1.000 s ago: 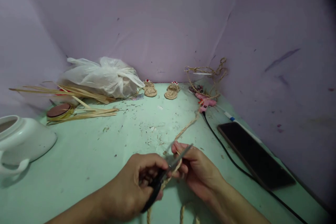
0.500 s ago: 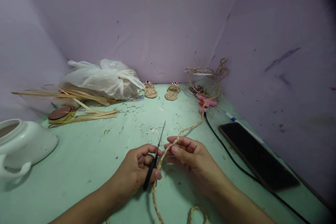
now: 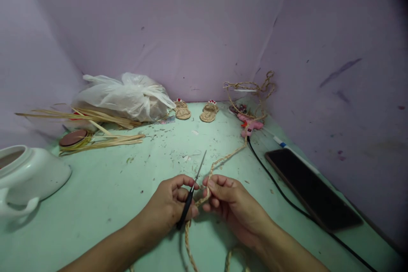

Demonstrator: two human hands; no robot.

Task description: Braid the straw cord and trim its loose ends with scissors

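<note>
My left hand (image 3: 168, 208) is curled round the black handles of a pair of scissors (image 3: 192, 190), whose closed blades point up and away from me. My right hand (image 3: 229, 202) pinches a braided straw rope (image 3: 223, 159) just right of the scissors. The two hands touch over the rope. From there the rope runs back toward a pink glue gun (image 3: 251, 124) and also down past the bottom edge of the frame.
A dark phone (image 3: 314, 189) and a black cable (image 3: 280, 191) lie to the right on the green table (image 3: 105, 187). At the back are a plastic bag (image 3: 126, 95), straw strips (image 3: 95, 129), two small woven sandals (image 3: 196, 110) and tangled rope (image 3: 255, 91). A white ceramic pot (image 3: 25, 176) stands at the left.
The scissors went from lying across the rope, blades pointing right, to pointing up and away. Both hands shifted forward, then closed together on the rope.
</note>
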